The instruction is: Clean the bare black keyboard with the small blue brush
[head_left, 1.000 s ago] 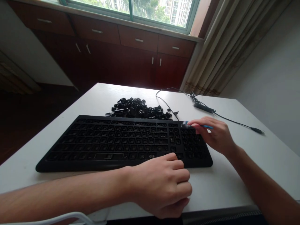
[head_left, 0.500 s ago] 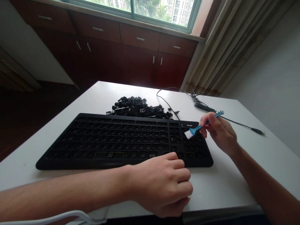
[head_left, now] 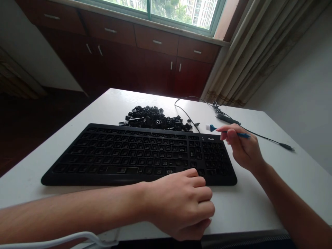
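A black keyboard (head_left: 114, 152) with its keycaps off lies on the white table, its bare key sockets showing. My right hand (head_left: 245, 147), above the keyboard's right end, pinches a small blue brush (head_left: 212, 128). The white bristles point left, and the handle's fringed end sticks out to the right. My left hand (head_left: 181, 204) is curled into a fist at the keyboard's front edge, its knuckles overlapping the lower right keys. The inside of that fist is hidden. Behind the keyboard sits a heap of loose black keycaps (head_left: 149, 117).
The keyboard's black cable (head_left: 188, 116) loops back to a tied bundle (head_left: 216, 108) and runs right to a plug (head_left: 286, 147). A white cord (head_left: 75, 237) crosses below my left forearm. Beyond the table (head_left: 269, 193) stand red-brown cabinets (head_left: 155, 72) under a window.
My right hand has turned the brush, swinging its bristles up and away from the number keys toward the keyboard's back edge. My left hand has stayed in place.
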Motion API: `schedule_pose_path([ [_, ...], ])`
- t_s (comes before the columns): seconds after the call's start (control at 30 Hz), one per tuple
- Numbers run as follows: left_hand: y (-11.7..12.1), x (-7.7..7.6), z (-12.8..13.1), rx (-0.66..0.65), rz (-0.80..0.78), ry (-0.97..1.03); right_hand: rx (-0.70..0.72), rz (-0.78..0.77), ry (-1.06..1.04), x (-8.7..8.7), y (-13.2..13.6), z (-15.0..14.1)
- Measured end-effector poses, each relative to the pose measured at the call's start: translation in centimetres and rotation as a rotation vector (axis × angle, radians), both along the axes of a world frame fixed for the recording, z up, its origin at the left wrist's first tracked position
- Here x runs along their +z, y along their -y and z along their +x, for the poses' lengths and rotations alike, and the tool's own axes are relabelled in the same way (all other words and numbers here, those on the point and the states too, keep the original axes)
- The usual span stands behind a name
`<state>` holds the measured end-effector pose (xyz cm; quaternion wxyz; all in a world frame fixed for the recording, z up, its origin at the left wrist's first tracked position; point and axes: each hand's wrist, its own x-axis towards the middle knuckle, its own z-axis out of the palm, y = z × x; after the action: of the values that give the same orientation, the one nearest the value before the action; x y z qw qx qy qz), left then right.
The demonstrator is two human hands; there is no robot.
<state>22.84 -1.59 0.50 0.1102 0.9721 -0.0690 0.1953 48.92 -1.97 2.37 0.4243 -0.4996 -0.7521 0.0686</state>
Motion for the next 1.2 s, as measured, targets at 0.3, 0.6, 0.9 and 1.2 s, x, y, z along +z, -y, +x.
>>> schedule_pose_path([
  [0.3,0.0,0.0,0.1,-0.002,0.006,0.004,0.179,-0.386,-0.106,0.4,0.1,-0.2],
  [0.6,0.0,-0.1,0.0,-0.004,0.001,0.000,-0.012,-0.033,-0.245,1.1,0.2,0.7],
  [0.9,0.0,0.0,0.0,-0.004,0.002,-0.001,-0.095,-0.123,0.062,0.1,-0.7,0.5],
  [1.2,0.0,0.0,0.0,-0.006,-0.004,-0.008,0.012,-0.238,-0.328,0.6,-0.1,0.4],
])
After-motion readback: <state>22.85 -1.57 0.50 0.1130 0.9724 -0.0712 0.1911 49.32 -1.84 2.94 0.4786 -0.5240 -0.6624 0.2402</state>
